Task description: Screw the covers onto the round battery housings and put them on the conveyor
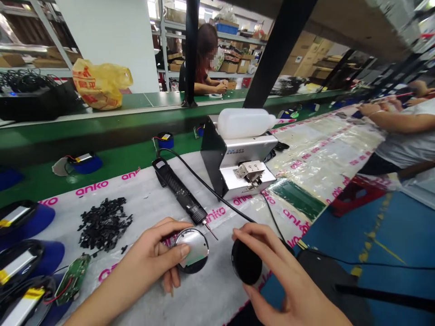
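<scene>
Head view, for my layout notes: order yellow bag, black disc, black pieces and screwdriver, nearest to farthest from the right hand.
1. Black disc, in the right hand
2. Screwdriver, to its left
3. Black pieces, farther left
4. Yellow bag, far back left

Silver-faced disc (pixel 192 243): bright metallic grey, greenish tint low on the face, black rim. Second disc (pixel 247 262): plain black. Screwdriver (pixel 180 192): black, pale patch near the upper end, steel-grey tip. Heap of small parts (pixel 105 226): all black. Plastic sheet (pixel 144 208): whitish, repeating magenta "anko" lettering. Table (pixel 136 142): deep green. Housings (pixel 45 218): royal blue, black inside. Batteries (pixel 16 216): silver-white, yellow ends. Circuit board (pixel 72 277): green. Machine (pixel 249 147): silver front, black side, blue print. Bottle (pixel 243 123): milky white. Bag (pixel 98 83): yellow, red-orange print. Floor (pixel 390 217): blue, patchy yellow stripe. Co-worker's shirt (pixel 413 145): pale grey.
</scene>
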Motion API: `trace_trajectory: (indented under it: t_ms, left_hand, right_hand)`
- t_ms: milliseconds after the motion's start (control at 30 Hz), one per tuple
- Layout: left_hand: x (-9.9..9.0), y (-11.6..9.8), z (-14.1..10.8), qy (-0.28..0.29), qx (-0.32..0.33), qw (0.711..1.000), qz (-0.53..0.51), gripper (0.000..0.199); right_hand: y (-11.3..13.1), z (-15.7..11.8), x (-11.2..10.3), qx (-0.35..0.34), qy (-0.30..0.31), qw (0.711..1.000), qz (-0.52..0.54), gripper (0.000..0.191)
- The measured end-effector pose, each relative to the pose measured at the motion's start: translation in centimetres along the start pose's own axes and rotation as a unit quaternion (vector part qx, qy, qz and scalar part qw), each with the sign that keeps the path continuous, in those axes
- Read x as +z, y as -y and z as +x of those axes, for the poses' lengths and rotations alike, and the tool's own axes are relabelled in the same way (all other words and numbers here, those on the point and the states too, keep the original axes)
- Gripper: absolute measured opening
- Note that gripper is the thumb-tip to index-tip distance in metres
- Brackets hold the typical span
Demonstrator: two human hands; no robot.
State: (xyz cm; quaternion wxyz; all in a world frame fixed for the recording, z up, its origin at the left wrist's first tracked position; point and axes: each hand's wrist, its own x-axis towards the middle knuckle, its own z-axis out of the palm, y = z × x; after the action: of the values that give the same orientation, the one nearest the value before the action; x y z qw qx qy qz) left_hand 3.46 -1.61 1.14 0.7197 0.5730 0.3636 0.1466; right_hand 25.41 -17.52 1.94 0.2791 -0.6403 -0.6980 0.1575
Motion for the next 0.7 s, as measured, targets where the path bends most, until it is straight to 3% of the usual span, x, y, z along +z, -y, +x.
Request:
trace_trajectory:
  t_ms: [133, 200, 267, 333, 467, 533, 600, 700]
  left_hand:
    - [-0.2, 0.1, 0.0, 0.005, -0.001, 1.0, -0.002, 0.04]
    - [-0.2, 0.1, 0.0, 0.011, -0.009, 1.0, -0.004, 0.041]
    - [-0.2, 0.0, -0.1, 0.011, -0.016, 1.0, -0.002, 0.044]
    - [-0.2, -0.2, -0.2, -0.001, -0.027, 1.0, 0.009, 0.047]
    - [0.1, -0.4, -0.7, -0.036, -0.057, 0.996, 0.064, 0.059]
    - [0.4, -0.5, -0.9, -0.063, -0.062, 0.991, 0.099, 0.059]
    - [0.8, -0.7, -1.0, -0.092, -0.058, 0.986, 0.128, 0.057]
    - [1.4, -0.9, -1.1, -0.118, -0.061, 0.98, 0.15, 0.051]
  right_hand:
    - [0.2, 0.7, 1.0, 0.021, -0.008, 0.998, 0.065, 0.066]
    - [0.1, 1.0, 1.4, 0.039, -0.079, 0.98, 0.181, 0.057]
    - [-0.1, 1.3, 1.2, 0.056, -0.185, 0.926, 0.324, 0.037]
    - [-0.5, 1.3, 0.4, 0.072, -0.267, 0.852, 0.444, 0.03]
    - [-2.1, 0.2, -2.4, 0.134, -0.341, 0.722, 0.586, 0.018]
    - [-3.0, -0.9, -3.8, 0.173, -0.366, 0.679, 0.612, 0.015]
    - [-3.9, -2.4, -4.9, 0.177, -0.379, 0.666, 0.618, 0.031]
    - [-4.6, -4.6, -6.0, 0.142, -0.393, 0.698, 0.581, 0.046]
